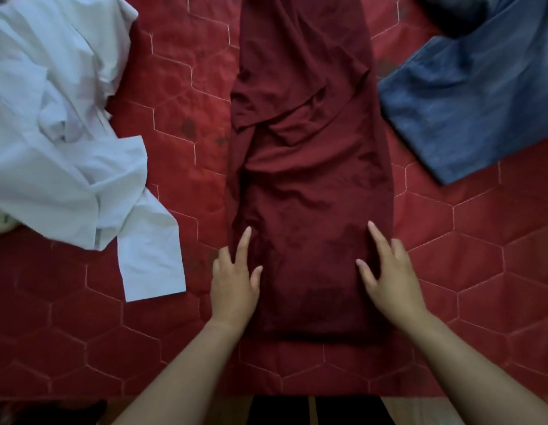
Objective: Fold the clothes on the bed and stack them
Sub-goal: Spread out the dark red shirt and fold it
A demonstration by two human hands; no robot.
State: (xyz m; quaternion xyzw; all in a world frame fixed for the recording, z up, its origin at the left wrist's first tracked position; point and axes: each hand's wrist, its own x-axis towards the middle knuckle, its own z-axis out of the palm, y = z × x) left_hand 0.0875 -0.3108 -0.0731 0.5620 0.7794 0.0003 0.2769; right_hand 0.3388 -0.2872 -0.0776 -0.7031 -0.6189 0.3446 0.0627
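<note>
My left hand (236, 280) and right hand (390, 279) lie flat on the near end of the maroon garment (309, 179), neither one closed around the cloth. On the left, forefinger and thumb are spread apart and press down just inside the garment's 9 o'clock edge. The remaining fingers (223, 259) sit right at that edge; whether they tuck under it I cannot tell. On the right, the forefinger reaches toward 12 o'clock, the thumb angles toward 10 o'clock, and the other fingers rest along the 3 o'clock edge. Both palms face down, the two hands well apart with a bare stretch of maroon fabric between them.

The garment lies in the middle of the bed, folded into a long narrow strip that runs from 6 o'clock to 12 o'clock and out of the top of the view. A sleeve is folded across it past the midpoint, and its near hem lies square, a little short of the bed's edge.

Beneath it is the red quilted bedspread (481, 271), stitched in hexagons. At 9 to 10 o'clock, apart from the strip, a white shirt (67, 142) lies crumpled, one sleeve trailing toward 6 o'clock. At 2 o'clock a blue garment (469, 99) lies flat, also apart, with a darker cloth (456, 13) at its far end.
</note>
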